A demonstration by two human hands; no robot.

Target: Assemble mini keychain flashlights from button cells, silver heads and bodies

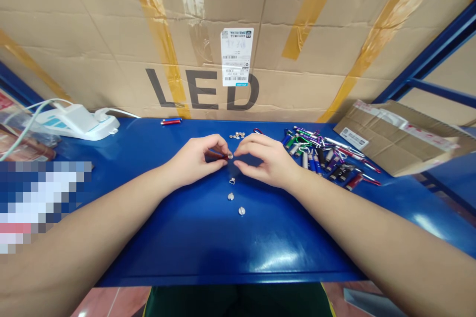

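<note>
A small red tube (214,155) with a silvery end lies between the thumb and fingers of my left hand (203,158), over the middle of the blue table. Just right of that end is my right hand (265,159), its thumb and forefinger apart with nothing visible between them. Behind the hands sit several small round button cells (238,135). Nearer to me, a small metal clip (232,181) and two round silvery pieces (231,197) lie in a rough line on the table.
Several coloured tubes with clips (320,158) are heaped at the right, beside an open cardboard box (401,133). Red and blue sticks (171,121) lie at the back left, near a white power strip (82,124). A large carton (208,20) stands behind the blue table (201,252).
</note>
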